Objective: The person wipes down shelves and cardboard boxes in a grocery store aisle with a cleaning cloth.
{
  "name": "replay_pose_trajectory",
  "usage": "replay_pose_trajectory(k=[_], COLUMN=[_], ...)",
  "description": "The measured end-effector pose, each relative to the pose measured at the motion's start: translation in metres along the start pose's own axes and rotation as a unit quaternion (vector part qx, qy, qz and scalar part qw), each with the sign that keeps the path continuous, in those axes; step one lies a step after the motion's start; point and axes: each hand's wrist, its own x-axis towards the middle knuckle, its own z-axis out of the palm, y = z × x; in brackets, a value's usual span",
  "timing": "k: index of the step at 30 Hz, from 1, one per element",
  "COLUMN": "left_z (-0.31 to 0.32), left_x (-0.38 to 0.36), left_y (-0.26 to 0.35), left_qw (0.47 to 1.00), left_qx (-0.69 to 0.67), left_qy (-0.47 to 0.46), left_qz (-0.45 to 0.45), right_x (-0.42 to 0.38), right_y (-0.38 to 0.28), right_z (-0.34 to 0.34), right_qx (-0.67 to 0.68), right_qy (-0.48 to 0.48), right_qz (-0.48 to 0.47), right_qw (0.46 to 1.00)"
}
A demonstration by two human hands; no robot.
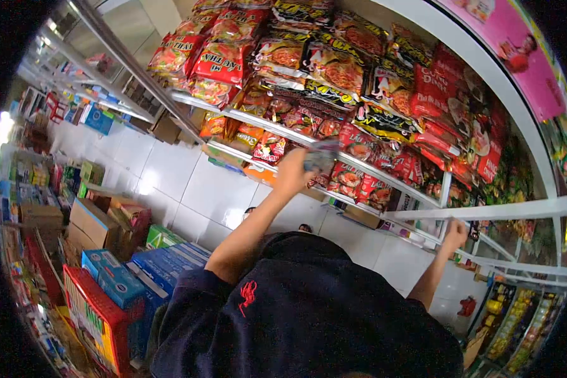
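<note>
My left hand point(293, 171) is raised in front of the instant noodle shelves, its fingers closed around a crumpled grey cloth point(322, 156). The cloth is smeared by motion and hides part of the lower packs. Red packs of instant noodles point(348, 178) lie just beyond it on the lower shelf. Above are black-and-yellow noodle packs point(340, 66) and red hotpot noodle packs point(217, 62). My right hand point(455, 234) is curled beside the white shelf frame point(479, 212) at the right; what its fingers hold, if anything, I cannot make out.
Behind me at the left stand a red plastic crate point(110, 309), blue boxes point(164, 268) and an open cardboard carton point(93, 223). White floor tiles point(201, 189) run between the shelves. A metal rail point(129, 60) slants across the upper left. Small packets point(516, 327) hang at lower right.
</note>
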Motion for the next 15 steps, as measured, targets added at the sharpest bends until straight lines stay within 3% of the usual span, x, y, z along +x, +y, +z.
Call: replay_pose_trajectory(k=[2,3,4,6,8,9,10,12,13,14,15], left_z=[0.000,-0.007,-0.012,-0.003,0.005,0.006,0.013,0.008,0.018,0.032,0.043], left_x=[-0.025,-0.030,-0.033,-0.040,-0.043,-0.046,-0.045,-0.020,-0.011,-0.005,0.001], left_y=[-0.040,-0.049,-0.057,-0.080,-0.095,-0.109,-0.121,-0.098,-0.106,-0.121,-0.138], left_qw=[0.955,0.894,0.809,0.794,0.610,0.590,0.577,0.554,0.538,0.522,0.457], left_qx=[-0.173,-0.293,-0.406,-0.444,-0.624,-0.662,-0.677,-0.677,-0.702,-0.725,-0.781], left_qy=[0.077,0.099,0.122,0.179,0.196,0.129,0.099,0.124,0.122,0.120,0.071], left_qz=[-0.229,-0.325,-0.408,-0.375,-0.448,-0.445,-0.446,-0.468,-0.450,-0.433,-0.419], right_x=[0.021,0.027,0.028,0.026,0.025,0.037,0.051,0.099,0.113,0.134,0.151], right_y=[-0.008,0.005,0.016,0.024,0.029,0.025,0.019,0.076,0.083,0.122,0.135], right_z=[-0.002,-0.004,-0.017,-0.041,-0.059,-0.065,-0.068,-0.058,-0.042,-0.037,-0.023], right_qx=[-0.099,0.126,0.127,0.138,0.029,-0.131,-0.241,-0.405,-0.472,-0.448,-0.541], right_qy=[0.017,-0.042,-0.050,-0.120,-0.096,-0.064,-0.019,0.111,0.175,0.153,0.103], right_qz=[-0.159,0.027,0.025,-0.104,-0.087,-0.143,0.009,-0.127,-0.139,-0.166,-0.093], right_qw=[0.982,0.991,0.990,0.977,0.991,0.979,0.970,0.899,0.853,0.865,0.829])
